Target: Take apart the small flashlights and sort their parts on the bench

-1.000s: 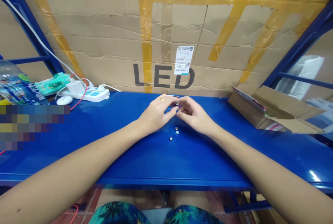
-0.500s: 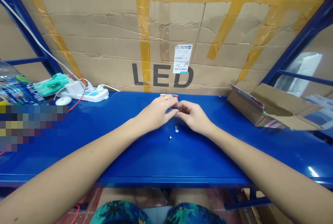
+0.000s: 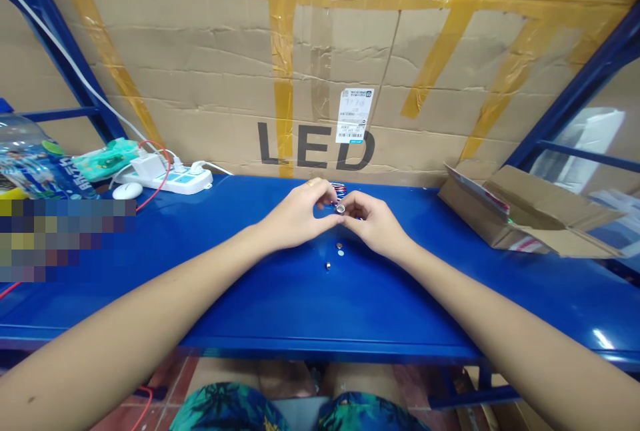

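A small round silver metal cap [image 3: 341,209], its open face toward me, is held between my two hands above the blue table. My right hand [image 3: 373,221] pinches it at its right side with thumb and forefinger. My left hand [image 3: 305,214], a ring on one finger, is closed around its left side, with the thumb tip under it. Just behind the fingers lies a bundle of thin red, white and dark wires [image 3: 340,189], partly hidden. Nearer to me on the table are a small copper-coloured disc [image 3: 339,245], a pale round disc [image 3: 341,253] and a small shiny metal cylinder [image 3: 328,265].
On the blue table [image 3: 280,304], a white power strip [image 3: 185,181] with plugs, a white rounded case [image 3: 127,191] and a bottle [image 3: 45,164] stand left. An open cardboard box [image 3: 520,207] sits right. A large taped cardboard panel [image 3: 215,97] rises behind.
The metal cap has come into view between my fingertips, and my left fingers have lifted and parted from the thumb. More of the wire bundle shows. The loose discs and cylinder stay put.
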### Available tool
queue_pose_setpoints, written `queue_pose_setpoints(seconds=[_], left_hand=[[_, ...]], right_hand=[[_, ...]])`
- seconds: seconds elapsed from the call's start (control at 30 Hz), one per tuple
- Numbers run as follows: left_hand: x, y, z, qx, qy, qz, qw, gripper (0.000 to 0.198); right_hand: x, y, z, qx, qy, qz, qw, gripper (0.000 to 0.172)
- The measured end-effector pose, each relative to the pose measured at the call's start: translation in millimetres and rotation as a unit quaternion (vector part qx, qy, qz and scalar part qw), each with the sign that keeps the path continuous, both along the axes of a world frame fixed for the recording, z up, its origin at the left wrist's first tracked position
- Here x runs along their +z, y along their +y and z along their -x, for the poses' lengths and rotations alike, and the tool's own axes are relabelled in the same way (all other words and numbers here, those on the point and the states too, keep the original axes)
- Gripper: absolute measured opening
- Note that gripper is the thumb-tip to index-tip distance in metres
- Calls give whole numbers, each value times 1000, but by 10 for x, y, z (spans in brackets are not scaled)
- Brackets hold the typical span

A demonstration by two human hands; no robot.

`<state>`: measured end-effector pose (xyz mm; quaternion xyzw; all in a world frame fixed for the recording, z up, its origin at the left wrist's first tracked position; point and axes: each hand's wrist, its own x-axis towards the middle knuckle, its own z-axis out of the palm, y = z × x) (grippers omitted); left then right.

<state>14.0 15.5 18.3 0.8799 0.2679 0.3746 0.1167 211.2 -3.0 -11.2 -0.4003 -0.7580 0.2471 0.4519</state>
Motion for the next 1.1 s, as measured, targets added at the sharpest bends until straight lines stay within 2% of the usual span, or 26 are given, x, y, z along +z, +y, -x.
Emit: queue_pose_setpoints(seconds=[0.07, 0.17, 0.23, 0.27, 0.37, 0.43, 0.47, 0.57, 0.73, 0.93, 1.0, 1.1], left_hand=[[96, -28, 85, -66, 124, 47, 989, 12], [185, -104, 152, -137, 254, 177, 941, 11], [194, -146, 154, -153, 292, 190, 925, 17], [187, -157, 148, -157, 297, 184, 924, 19], [150, -160, 133, -170, 293, 165, 926, 16], [127, -153, 130, -187, 287, 152, 927, 11], [118, -151, 129, -196, 281, 146, 928, 11], [105, -155, 127, -212, 253, 142, 933, 14], [120, -126, 124, -137, 192, 138, 962, 11], [99, -8, 131, -90, 79, 240, 963, 13], [71, 30, 132, -83, 70, 234, 966, 12], [29, 79, 139, -85, 63, 182, 978, 8]], right_hand=[[5, 19, -47, 1, -35, -37, 999, 3], [14, 47, -106, 1, -77, -75, 994, 12], [17, 58, -121, -6, -88, -67, 994, 14], [18, 58, -120, -5, -80, -39, 996, 13], [30, 42, -91, 38, -15, 121, 992, 9], [42, 31, -74, 67, 24, 191, 979, 12], [46, 29, -71, 68, 31, 194, 978, 13], [35, 50, -91, 46, -11, 141, 989, 10], [-25, 102, -140, 21, -73, 88, 993, 8], [-33, 71, -118, 29, -117, 82, 989, 9], [-20, 52, -108, 25, -131, 68, 989, 8], [-2, 29, -98, 19, -157, 45, 986, 10]])
